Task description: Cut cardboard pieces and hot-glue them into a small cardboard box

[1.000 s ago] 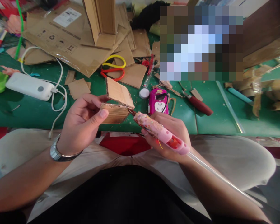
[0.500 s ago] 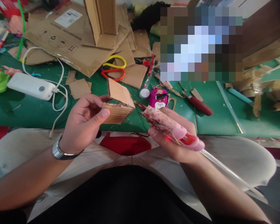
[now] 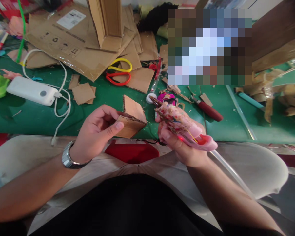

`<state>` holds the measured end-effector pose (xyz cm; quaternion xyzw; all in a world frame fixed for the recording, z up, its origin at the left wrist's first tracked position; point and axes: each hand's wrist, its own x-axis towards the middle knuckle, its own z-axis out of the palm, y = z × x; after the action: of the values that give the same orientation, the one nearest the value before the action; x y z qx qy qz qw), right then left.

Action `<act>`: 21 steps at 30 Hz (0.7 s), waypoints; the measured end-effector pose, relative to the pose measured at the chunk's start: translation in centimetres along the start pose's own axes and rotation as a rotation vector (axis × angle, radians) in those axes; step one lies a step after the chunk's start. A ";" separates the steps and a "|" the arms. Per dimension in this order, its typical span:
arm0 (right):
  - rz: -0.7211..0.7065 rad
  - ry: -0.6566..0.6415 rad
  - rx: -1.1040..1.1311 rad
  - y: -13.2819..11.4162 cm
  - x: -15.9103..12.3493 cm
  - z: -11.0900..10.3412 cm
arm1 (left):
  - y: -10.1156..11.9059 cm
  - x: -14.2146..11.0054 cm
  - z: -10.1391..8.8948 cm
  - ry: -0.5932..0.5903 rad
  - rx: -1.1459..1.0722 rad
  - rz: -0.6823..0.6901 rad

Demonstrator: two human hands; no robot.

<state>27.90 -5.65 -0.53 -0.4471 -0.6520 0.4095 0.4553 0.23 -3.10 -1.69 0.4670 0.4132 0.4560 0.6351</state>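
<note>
My left hand (image 3: 98, 132) pinches a small folded cardboard piece (image 3: 132, 126) by its left edge, thumb in front and fingers behind. Two of its panels meet at an angle on the right. My right hand (image 3: 182, 141) is wrapped round a pink hot glue gun (image 3: 182, 121), stained with dried glue, its dark nozzle aimed up and left. A clear glue stick (image 3: 231, 170) juts from its rear, and a small red light glows at its side. The nozzle is apart from the cardboard. Partly hidden behind the gun lies a magenta gadget (image 3: 167, 97).
On the green table (image 3: 108, 95) lie yellow-and-red-handled scissors (image 3: 119, 72), a white power bank (image 3: 31, 90) with a cable, cardboard scraps (image 3: 83, 93) and a red-handled tool (image 3: 210, 110). Large cardboard sheets (image 3: 64, 39) cover the back. A clear stick (image 3: 241, 111) lies at right.
My left hand has moved the cardboard piece slightly right and down. The glue gun has tilted more upward, and its nozzle has shifted right and up, farther from the cardboard.
</note>
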 end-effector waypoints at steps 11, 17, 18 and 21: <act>0.029 -0.030 0.034 -1.0 0.6 0.6 | -0.4 -0.4 0.5 -0.038 0.010 -0.091; -0.010 -0.030 -0.021 -1.4 0.8 0.9 | -0.4 -0.6 0.7 -0.077 -0.021 -0.122; -0.010 -0.028 -0.027 -1.4 0.9 0.9 | -0.3 -0.7 0.7 -0.082 -0.026 -0.119; -0.037 -0.037 -0.062 -1.5 0.9 0.9 | -0.1 -0.6 0.9 -0.097 -0.030 -0.110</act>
<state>26.52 -5.28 0.89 -0.4412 -0.6808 0.3889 0.4366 0.94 -3.92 -1.56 0.4553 0.4002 0.4034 0.6854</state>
